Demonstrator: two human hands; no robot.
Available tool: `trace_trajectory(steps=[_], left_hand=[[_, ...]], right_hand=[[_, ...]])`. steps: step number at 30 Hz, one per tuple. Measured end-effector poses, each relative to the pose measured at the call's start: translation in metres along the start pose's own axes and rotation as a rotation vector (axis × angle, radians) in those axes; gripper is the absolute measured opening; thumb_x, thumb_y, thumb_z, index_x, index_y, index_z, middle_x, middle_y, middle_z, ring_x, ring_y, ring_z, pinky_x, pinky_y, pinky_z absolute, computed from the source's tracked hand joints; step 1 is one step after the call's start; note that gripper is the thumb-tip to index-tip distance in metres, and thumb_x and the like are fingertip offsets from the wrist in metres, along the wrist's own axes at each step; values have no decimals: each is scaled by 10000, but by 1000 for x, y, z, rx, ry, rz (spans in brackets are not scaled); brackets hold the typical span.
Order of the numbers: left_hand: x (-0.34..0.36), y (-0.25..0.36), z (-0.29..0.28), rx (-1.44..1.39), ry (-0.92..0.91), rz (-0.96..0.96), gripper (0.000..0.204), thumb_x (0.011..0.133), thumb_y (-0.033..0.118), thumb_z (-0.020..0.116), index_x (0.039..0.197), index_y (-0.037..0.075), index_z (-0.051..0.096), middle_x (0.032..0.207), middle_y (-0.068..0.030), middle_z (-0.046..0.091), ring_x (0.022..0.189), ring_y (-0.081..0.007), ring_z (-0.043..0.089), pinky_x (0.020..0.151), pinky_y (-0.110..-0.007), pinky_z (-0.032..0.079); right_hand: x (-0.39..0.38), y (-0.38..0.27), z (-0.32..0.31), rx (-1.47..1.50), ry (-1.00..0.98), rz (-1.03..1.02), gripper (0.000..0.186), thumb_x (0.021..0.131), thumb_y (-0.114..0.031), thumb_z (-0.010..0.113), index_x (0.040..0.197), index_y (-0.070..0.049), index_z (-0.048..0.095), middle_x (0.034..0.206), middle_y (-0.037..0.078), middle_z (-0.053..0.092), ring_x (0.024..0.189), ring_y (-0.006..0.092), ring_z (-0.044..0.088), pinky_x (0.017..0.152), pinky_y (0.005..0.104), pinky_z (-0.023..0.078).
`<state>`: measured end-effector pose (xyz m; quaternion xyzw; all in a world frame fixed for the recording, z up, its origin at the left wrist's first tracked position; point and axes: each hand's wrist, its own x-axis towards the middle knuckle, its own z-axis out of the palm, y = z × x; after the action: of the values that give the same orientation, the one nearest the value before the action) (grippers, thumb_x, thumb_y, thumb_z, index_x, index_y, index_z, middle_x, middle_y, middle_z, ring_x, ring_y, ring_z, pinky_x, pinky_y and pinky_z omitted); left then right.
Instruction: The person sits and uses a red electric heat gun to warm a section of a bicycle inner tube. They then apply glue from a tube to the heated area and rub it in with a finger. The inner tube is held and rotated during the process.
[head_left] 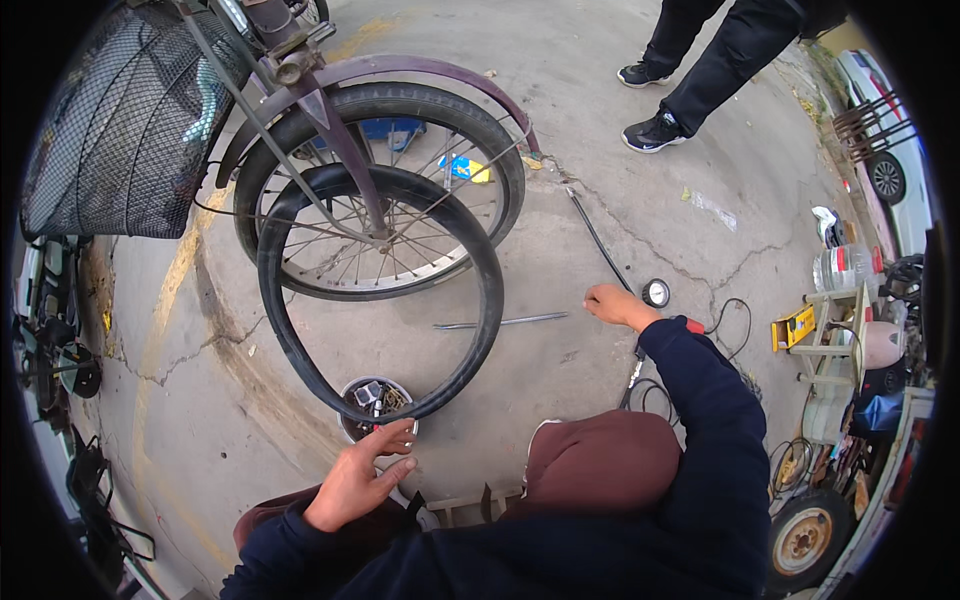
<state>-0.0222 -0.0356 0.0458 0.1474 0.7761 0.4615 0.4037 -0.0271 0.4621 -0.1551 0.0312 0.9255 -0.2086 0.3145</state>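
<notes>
My left hand (362,474) is open, thumb and fingers apart, just below the lower edge of a black inner tube (484,290). That tube looks inflated and stands in front of the bicycle's front wheel (510,165), its bottom over a small bowl (347,428) of metal parts. Reaching forward, my right hand (617,305) has loosely bent fingers with nothing visible in them. Beside it lie a round pressure gauge (656,293) and a black hose (597,237). A thin metal rod (520,320) rests on the ground left of that hand.
The bicycle carries a black mesh basket (120,130) at upper left. Another person's legs (725,75) stand at the far right. A small rack (835,335), a yellow box (793,328) and a spare wheel (805,540) line the right side. Cracks run across the concrete (560,390).
</notes>
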Motion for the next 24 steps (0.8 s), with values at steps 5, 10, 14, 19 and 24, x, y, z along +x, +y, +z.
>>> trace_trajectory(steps=[5,10,14,19,24], left_hand=[[-6,-26,24,-145,-111,-285,553,940,98,646,1433,24,407,1182,-178,655,1041,-232,672,885,-338,529],[-23,-20,42,-351,-126,-314,492,970,42,568,1429,4,395,1190,-161,646,1061,-207,658,907,-321,514],[-25,-10,38,-700,-122,-461,406,1002,54,531,1389,-20,434,1189,-164,644,1054,-229,660,941,-342,504],[-25,3,36,-825,-19,-575,265,1009,79,533,1241,-46,559,1039,-145,688,972,-224,677,918,-347,518],[-30,15,47,-876,-14,-629,233,1014,112,528,1187,-30,589,1001,-136,693,915,-220,683,884,-361,529]], right_hand=[[39,4,-30,-341,-489,159,401,827,-325,663,1027,18,720,1012,225,712,935,377,691,802,469,525],[62,45,-50,-379,-156,433,239,843,-130,578,968,-2,736,988,234,708,932,397,691,771,465,554],[19,94,-24,-579,-26,311,188,816,-135,601,871,-27,745,883,202,719,859,370,708,722,459,561],[-113,168,50,-302,-285,547,309,868,-242,529,923,12,697,955,253,689,943,423,660,850,494,514],[-225,231,89,-152,-17,967,266,839,-178,553,908,29,705,990,279,684,978,439,656,855,501,522]])
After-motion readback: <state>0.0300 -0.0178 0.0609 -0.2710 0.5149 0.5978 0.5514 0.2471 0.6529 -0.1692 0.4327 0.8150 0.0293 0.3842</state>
